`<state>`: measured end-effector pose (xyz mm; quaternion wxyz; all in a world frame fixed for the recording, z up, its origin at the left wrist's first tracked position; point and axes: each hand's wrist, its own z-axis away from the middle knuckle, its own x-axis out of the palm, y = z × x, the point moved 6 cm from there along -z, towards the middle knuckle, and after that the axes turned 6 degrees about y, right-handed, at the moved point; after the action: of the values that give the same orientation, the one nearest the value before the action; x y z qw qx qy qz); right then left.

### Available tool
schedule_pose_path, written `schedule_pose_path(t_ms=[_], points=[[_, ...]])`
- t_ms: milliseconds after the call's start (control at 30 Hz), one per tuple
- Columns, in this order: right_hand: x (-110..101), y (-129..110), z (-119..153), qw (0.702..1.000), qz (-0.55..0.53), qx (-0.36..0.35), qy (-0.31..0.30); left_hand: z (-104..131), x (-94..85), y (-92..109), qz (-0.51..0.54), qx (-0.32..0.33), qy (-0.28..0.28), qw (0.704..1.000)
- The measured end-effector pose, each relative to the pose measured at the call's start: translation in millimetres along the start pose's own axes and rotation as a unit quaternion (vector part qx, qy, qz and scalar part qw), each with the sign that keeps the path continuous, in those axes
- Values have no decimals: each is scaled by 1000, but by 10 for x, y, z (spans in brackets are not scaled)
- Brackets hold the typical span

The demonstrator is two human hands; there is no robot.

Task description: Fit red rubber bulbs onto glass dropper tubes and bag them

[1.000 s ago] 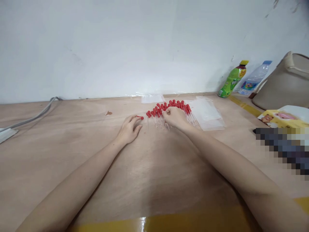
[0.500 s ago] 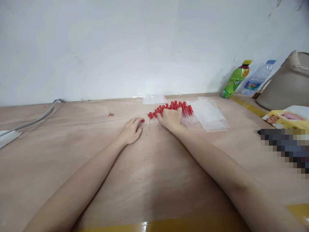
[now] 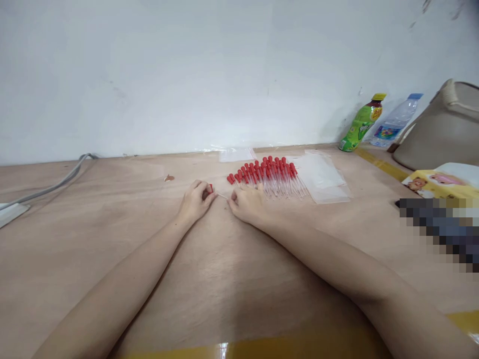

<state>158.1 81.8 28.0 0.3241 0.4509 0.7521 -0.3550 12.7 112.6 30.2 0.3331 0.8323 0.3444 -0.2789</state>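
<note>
Several droppers [image 3: 275,174] with red bulbs and thin clear tubes lie side by side near the wall, bulbs toward it. To their left, my left hand [image 3: 196,199] is closed in a pinch around a red bulb, of which a small part shows. A thin clear tube [image 3: 222,196] spans the gap between my hands. Its other end is at the pinched fingertips of my right hand [image 3: 247,202], just in front of the row's left part.
Clear plastic bags [image 3: 324,177] lie right of the droppers. Farther right are a green bottle [image 3: 362,123], a clear bottle [image 3: 395,121], a beige bag [image 3: 441,129] and a yellow packet [image 3: 430,182]. A grey cable [image 3: 71,174] runs at the left.
My right hand has come off the row and moved left and nearer, closing on a tube. My left hand has closed around the red bulb, slightly to the left.
</note>
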Motion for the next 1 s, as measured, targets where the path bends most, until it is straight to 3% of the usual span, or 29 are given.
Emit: schedule_pose_path(t_ms=[267, 533, 700, 800, 1000], points=[[-262, 263, 379, 992, -102, -68, 2, 49, -34, -72, 56, -40, 56, 996], [-246, 311, 367, 990, -121, -74, -7, 110, 0, 177, 41, 28, -10, 999], [-304, 323, 357, 993, -112, -38, 21, 155, -31, 241, 46, 27, -2, 999], [-335, 339, 361, 990, -138, -12, 25, 207, 15, 289, 75, 14, -24, 997], [-308, 307, 382, 987, -161, -26, 10, 240, 64, 434, 108, 21, -43, 993]])
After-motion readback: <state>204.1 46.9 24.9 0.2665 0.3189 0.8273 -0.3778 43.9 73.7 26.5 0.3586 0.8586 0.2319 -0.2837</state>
